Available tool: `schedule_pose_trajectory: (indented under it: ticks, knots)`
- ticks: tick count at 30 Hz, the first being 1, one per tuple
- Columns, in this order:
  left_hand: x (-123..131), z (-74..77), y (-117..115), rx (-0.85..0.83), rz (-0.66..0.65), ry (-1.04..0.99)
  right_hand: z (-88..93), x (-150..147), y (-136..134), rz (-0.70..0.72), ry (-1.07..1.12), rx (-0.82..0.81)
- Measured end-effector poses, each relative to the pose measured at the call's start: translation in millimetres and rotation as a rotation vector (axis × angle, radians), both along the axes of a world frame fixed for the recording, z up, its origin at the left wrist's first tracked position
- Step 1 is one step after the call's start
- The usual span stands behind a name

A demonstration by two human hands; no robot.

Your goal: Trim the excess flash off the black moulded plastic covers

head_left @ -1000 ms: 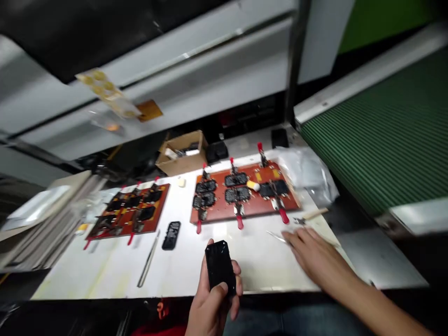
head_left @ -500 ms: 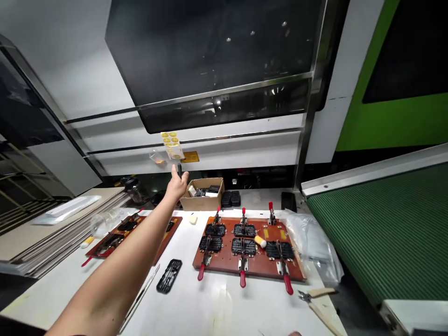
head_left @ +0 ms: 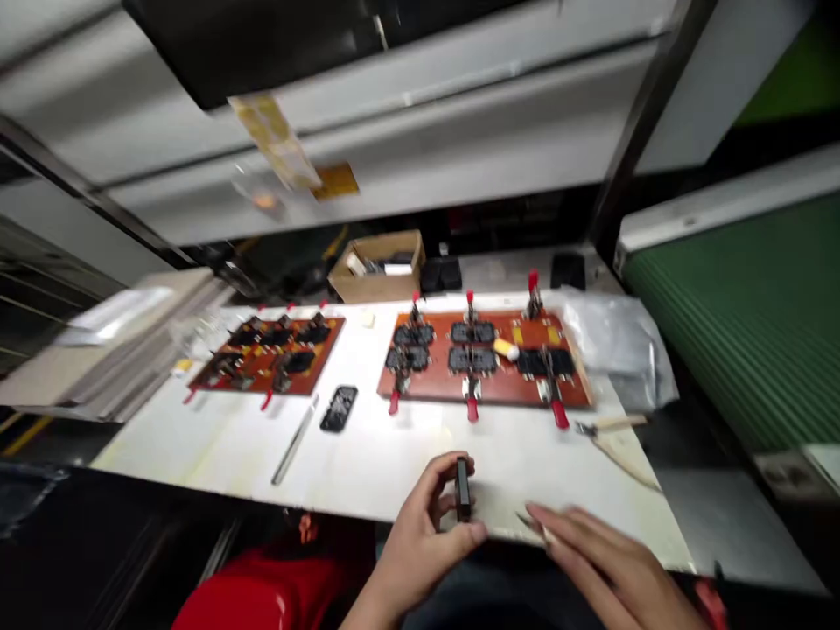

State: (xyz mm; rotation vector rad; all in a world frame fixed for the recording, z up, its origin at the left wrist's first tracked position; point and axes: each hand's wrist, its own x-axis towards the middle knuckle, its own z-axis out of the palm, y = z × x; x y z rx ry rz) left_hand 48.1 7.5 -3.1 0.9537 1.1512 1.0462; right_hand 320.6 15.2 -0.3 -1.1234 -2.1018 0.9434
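My left hand (head_left: 426,534) holds a small black rectangular part (head_left: 463,488) on edge between thumb and fingers, above the table's front edge. To its right, my right hand (head_left: 597,560) is closed on a thin pointed tool (head_left: 530,521); blur hides its exact kind. The tool's tip points toward the black part, with a gap between them. Beyond my hands lies a brown fixture board (head_left: 426,387) with red-handled toggle clamps and black plastic plates. A loose black plate (head_left: 339,409) rests left of that board.
A second clamp board (head_left: 308,382) lies on the left, with a metal strip-like tool (head_left: 294,442) nearby. Cutting pliers (head_left: 617,446) and a plastic bag (head_left: 617,350) are on the right. A cardboard box (head_left: 374,287) stands behind. A green conveyor (head_left: 741,280) runs at right.
My left hand has come back from near the cardboard box to the table's front edge with the black part. My right hand has risen into view with the pointed tool. The camera has tilted down.
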Motion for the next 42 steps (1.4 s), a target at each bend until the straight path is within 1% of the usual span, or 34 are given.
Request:
schedule_pose_trajectory:
  ticks: [1,2,3,5,7,9,12,18,22,27,37,42]
  knots:
    - [7,-1.5,-12,-0.037,-0.034,-0.013,9.7,-4,3,0.063,0.042,-0.020]
    - [11,0.1,-19,-0.057,-0.057,-0.003,17.7,-9,7,0.123,0.072,-0.042]
    - [12,3.6,-21,-0.060,-0.070,0.029,23.9,-13,10,0.166,0.092,-0.054]
    - [8,12.8,-17,-0.032,-0.111,0.137,31.5,-22,15,0.225,0.109,-0.048]
    - [2,21.6,-10,0.038,-0.167,0.249,34.8,-27,15,0.253,0.109,-0.026]
    - [-3,27.8,-6,0.106,-0.216,0.306,35.3,-28,12,0.265,0.108,-0.006]
    - [-3,29.8,-6,0.142,-0.241,0.321,33.8,-26,7,0.261,0.089,0.014]
    - [4,24.0,-7,0.116,-0.269,0.273,35.0,-21,3,0.228,0.074,0.019]
    - [6,25.3,-5,0.117,-0.273,0.270,35.8,-18,2,0.219,0.079,0.012]
    - [7,27.6,-4,0.121,-0.277,0.271,32.4,-17,0,0.214,0.110,0.009]
    - [9,26.3,-6,0.117,-0.294,0.302,29.0,-16,-1,0.193,0.107,0.008]
    - [9,27.1,-6,0.118,-0.306,0.315,28.7,-15,-1,0.206,0.117,0.020]
